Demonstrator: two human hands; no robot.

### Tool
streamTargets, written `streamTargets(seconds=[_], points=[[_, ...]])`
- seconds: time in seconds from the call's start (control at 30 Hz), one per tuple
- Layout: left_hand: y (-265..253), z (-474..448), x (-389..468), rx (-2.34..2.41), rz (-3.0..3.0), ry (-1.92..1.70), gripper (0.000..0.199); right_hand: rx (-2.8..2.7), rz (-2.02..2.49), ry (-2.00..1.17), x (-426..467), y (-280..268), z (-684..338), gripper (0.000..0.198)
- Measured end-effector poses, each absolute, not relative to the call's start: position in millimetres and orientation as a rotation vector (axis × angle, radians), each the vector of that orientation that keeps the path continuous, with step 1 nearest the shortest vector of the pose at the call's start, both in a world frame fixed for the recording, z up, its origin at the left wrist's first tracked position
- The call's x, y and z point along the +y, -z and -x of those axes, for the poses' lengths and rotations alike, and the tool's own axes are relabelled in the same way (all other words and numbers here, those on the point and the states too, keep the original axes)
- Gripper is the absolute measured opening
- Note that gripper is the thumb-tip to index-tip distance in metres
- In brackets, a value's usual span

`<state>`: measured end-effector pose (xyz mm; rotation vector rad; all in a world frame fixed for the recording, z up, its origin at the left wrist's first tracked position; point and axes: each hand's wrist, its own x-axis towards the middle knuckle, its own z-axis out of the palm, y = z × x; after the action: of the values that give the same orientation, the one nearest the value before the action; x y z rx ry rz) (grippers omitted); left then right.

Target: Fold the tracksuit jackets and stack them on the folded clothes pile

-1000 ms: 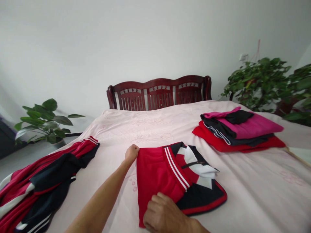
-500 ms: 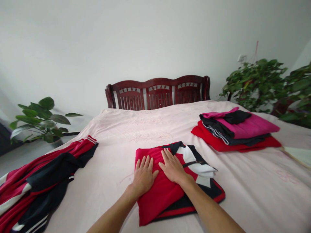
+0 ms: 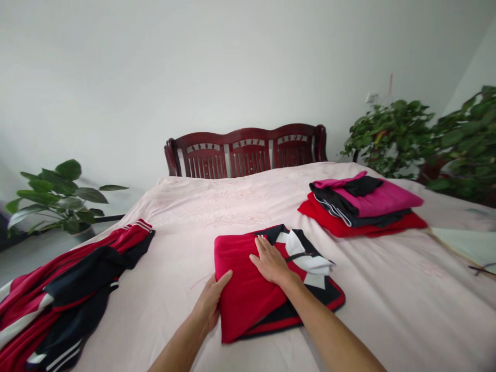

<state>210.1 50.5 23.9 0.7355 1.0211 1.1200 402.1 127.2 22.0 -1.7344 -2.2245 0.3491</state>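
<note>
A partly folded red, navy and white jacket (image 3: 248,289) with a white collar lies on the bed before me. My left hand (image 3: 213,299) is at its left edge, the thumb on top of the red cloth and the other fingers mostly hidden at or beneath the edge. Flat on the red part, near the white stripes of a cuff, rests my right hand (image 3: 270,261), its fingers stretched out. The white collar and navy panels show to the right of that hand.
Loose red, navy and white clothing (image 3: 85,279) lies along the bed's left side. A stack of folded clothes (image 3: 364,204), pink on top and red below, sits at the right. Behind the pink bedsheet (image 3: 186,206) stands a dark wooden headboard (image 3: 248,152). Potted plants (image 3: 62,194) flank the bed.
My left hand has slid from lying flat on the red cloth to the jacket's left edge. The right hand stays flat on it. The view has shifted slightly to the right.
</note>
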Motion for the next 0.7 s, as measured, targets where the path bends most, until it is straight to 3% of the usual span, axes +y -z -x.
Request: streamTargets(seconds=[0.33, 0.53, 0.7], points=[[-73.5, -167.2, 35.9, 1.12, -0.657, -1.231, 0.039, -2.08, 1.645, -0.446, 93.5, -36.8, -343.4, 0.068], [-96.6, -128.3, 20.4, 1.224, -0.661, -1.2, 0.042, -1.964, 1.52, -0.542, 70.6, -25.4, -292.8, 0.066], [-111.9, -154.3, 27.4, 1.015, -0.752, -1.2, 0.055, -1.838, 1.514, -0.631, 81.3, -22.2, -305.6, 0.058]])
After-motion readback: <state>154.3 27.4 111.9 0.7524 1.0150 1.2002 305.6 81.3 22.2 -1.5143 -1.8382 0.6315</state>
